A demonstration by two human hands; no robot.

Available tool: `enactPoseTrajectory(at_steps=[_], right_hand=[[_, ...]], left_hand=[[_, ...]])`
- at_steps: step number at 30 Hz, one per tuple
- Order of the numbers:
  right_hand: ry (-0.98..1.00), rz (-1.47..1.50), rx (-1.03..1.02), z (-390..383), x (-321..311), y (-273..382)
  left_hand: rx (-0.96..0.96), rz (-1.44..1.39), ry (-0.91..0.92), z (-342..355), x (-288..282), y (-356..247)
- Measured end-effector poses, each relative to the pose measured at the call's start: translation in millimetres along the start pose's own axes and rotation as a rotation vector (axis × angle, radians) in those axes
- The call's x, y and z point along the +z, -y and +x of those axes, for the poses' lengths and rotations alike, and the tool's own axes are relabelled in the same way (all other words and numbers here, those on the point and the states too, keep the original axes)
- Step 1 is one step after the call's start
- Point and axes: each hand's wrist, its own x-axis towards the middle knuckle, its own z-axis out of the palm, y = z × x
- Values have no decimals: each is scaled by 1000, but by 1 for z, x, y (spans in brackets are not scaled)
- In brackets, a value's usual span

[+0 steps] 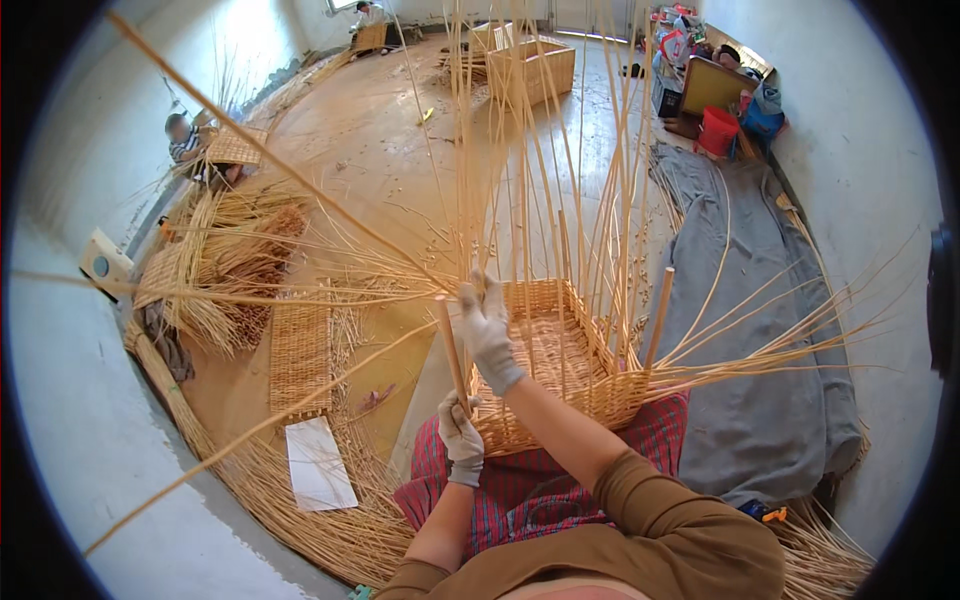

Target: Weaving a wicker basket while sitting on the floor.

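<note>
A rectangular wicker basket (612,402) rests on my lap, over a red striped cloth (640,437). Tall thin wicker rods (522,190) rise from its sides, and more spread out sideways from its corners. My left hand (461,437), in a pale work glove, is closed around the lower part of a thick corner stick (451,350) at the basket's near left. Higher up, my gloved right hand (486,332) reaches across and grips wicker rods at the left side; its fingertips partly hide them. Another thick stick (659,318) stands at the right corner.
Bundles of loose rods (240,260) and a flat woven panel (299,350) lie left. White paper (320,465) lies nearer. Grey cloth (745,330) covers something long at right, below a red bucket (716,131). Two people (188,145) sit farther off, near a wooden box (535,75).
</note>
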Motion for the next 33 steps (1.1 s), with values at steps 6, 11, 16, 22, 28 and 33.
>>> enactPoseTrajectory(at_steps=[6,11,16,22,28,33], right_hand=[[119,66,-99,-22,-19,-5],[218,73,-162,-38,-46,-6],[305,695,317,-113,-158,-23],[-22,901,280,-140,-152,-64],[138,402,65,-108,-177,-17],[125,307,238,-110,-197,-50]], left_hand=[[-15,66,30,-1,10,4],[-296,259,296,6,-8,-9],[-152,180,346,-1,-25,15],[-147,78,167,16,-8,-51],[123,1100,747,39,6,15],[-867,74,784,40,19,-36]])
